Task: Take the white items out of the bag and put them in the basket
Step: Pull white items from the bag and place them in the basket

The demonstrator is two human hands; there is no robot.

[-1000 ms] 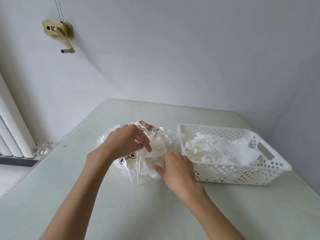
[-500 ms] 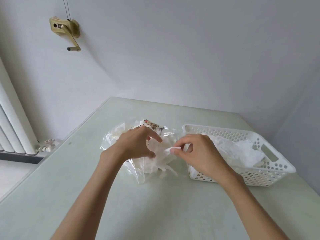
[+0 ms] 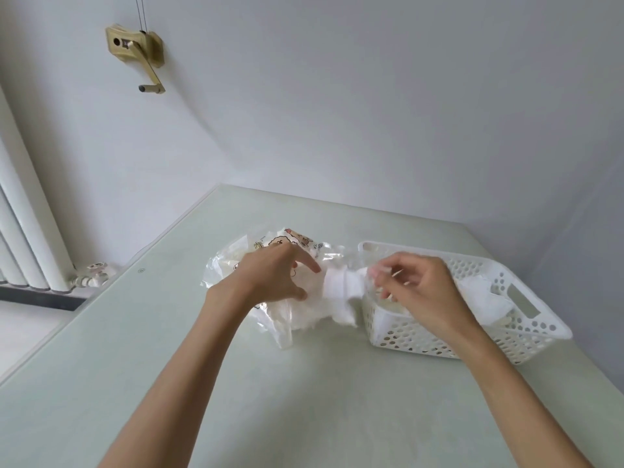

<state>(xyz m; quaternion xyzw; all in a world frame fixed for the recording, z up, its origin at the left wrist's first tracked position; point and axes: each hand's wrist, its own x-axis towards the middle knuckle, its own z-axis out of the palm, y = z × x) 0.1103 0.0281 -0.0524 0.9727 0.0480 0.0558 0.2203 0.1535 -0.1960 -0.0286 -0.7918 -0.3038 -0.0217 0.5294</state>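
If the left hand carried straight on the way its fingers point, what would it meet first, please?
Probably the white soft item stretched between bag and basket; the left hand points right toward it, though depth is unclear.

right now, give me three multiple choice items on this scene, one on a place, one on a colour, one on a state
1. Where is the basket relative to the bag?
A. to its right
B. to its left
C. on top of it

2. What colour is the basket?
A. blue
B. white
C. black

3. What is the right hand doing?
A. lying flat on the table
B. pinching a white item over the basket's near end
C. gripping the basket's handle

Answers:
1 A, the basket sits right of the bag, close beside it.
2 B, its perforated walls are white.
3 B, its fingers are curled on the item while the left hand holds the bag.
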